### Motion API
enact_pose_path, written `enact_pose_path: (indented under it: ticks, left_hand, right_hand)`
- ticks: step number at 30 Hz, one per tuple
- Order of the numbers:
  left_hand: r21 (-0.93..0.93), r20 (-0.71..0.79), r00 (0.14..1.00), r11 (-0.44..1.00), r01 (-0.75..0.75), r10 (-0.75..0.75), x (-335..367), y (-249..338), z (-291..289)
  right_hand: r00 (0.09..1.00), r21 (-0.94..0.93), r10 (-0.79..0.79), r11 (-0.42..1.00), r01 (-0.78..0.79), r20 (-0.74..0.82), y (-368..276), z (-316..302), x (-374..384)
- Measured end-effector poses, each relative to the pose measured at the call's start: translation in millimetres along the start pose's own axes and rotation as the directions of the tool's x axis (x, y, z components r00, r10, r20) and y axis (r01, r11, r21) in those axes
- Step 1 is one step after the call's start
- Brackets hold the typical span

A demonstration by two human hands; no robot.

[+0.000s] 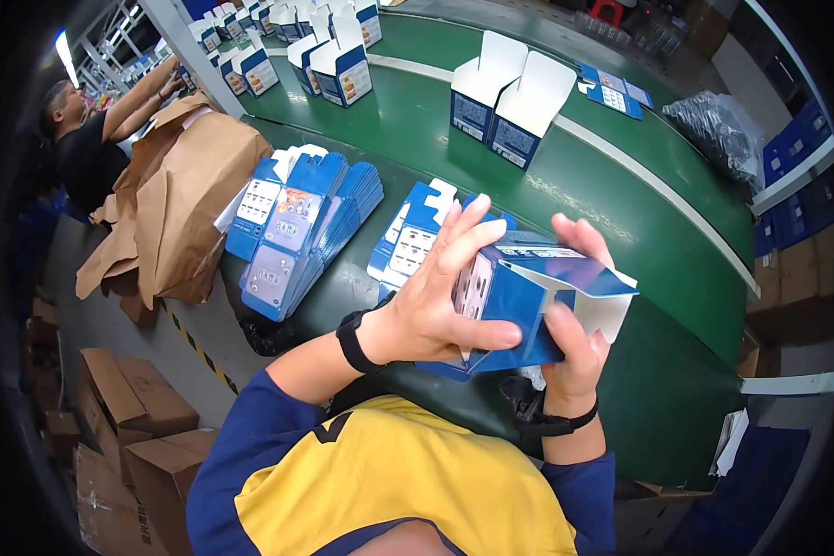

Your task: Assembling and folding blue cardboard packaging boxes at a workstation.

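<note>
One blue carton (514,301) sits between the left hand (426,301) and the right hand (576,361), raised over a dark green worktop (681,408); the left hand is half open, its fingers stretched along the carton's far left side and its thumb pressed flat on the blue face; the right hand is curled about the other end, fingertips over the far edge, thumb at the open mouth.

The carton is a tilted, partly opened sleeve of smooth, glossy card; its pale inner face shows at the right-hand end, beside a loose flap.

Just left of the carton, partly behind the left hand, lie flat printed cartons (403,246); farther left is a fanned stack of flat cartons (306,227), thin and slick, with white tabs; beyond that stands a crumpled brown paper bag (195,204).

Past the carton, on a shiny green belt (408,120), stand two open boxes (496,107), white flaps upright, their contents hidden from this angle; well apart from the carton, at lower left, are brown corrugated boxes (148,408) with raised flaps.
</note>
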State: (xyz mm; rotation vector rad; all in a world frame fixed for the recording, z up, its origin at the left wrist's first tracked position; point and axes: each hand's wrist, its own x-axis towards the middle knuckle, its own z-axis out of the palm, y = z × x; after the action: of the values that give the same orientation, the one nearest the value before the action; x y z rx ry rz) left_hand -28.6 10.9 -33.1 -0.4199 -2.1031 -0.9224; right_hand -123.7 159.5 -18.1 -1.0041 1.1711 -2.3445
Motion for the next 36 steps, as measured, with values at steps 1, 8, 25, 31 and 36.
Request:
enact_pose_path:
  ticks: [1,8,25,31,36]
  left_hand:
    - [0.0,0.002,1.0,1.0,0.001,-0.001,0,-2,0]
    - [-0.162,-0.027,1.0,0.987,0.012,-0.017,6,-3,-1]
    - [-0.142,0.151,0.988,0.99,-0.006,0.028,12,-9,-15]
    - [0.007,0.318,0.946,0.998,-0.068,0.063,20,-7,-22]
    - [-0.107,0.342,0.939,0.993,0.055,-0.015,25,-7,-24]
  right_hand:
    - [0.999,0.143,-0.024,0.99,0.018,0.039,0,1,1]
    - [0.999,0.116,-0.018,0.993,0.014,0.04,-2,-3,-3]
    - [0.983,-0.177,0.181,0.969,-0.174,0.025,-6,-1,5]
    - [0.959,-0.477,0.165,0.878,-0.037,0.231,3,-20,7]
    - [0.956,-0.525,0.209,0.848,-0.073,0.204,0,-18,6]
